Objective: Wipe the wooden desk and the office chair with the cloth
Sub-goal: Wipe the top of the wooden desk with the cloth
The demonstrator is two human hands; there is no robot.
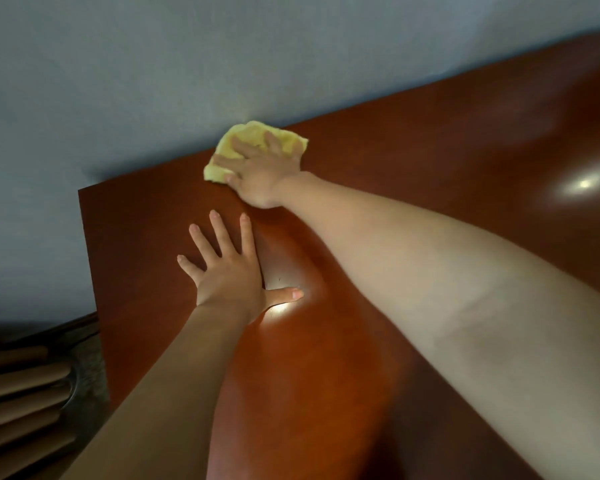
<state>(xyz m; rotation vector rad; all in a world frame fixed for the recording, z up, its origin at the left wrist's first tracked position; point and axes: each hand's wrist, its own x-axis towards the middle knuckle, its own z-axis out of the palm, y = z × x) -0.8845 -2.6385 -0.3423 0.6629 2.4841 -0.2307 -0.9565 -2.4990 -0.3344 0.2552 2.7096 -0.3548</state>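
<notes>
A glossy reddish-brown wooden desk (430, 161) fills most of the view. A yellow cloth (248, 138) lies at the desk's far edge, against the wall. My right hand (262, 169) presses flat on the cloth with its fingers spread and straight, the arm stretched far forward. My left hand (227, 270) rests flat on the bare desktop nearer to me, fingers spread, thumb out to the right. The office chair is not in view.
A grey-blue wall (153, 81) runs along the desk's far edge and left side. At the lower left, beside the desk's left edge, stand several brown cardboard-like rolls (18, 386). Light glares off the desktop at right.
</notes>
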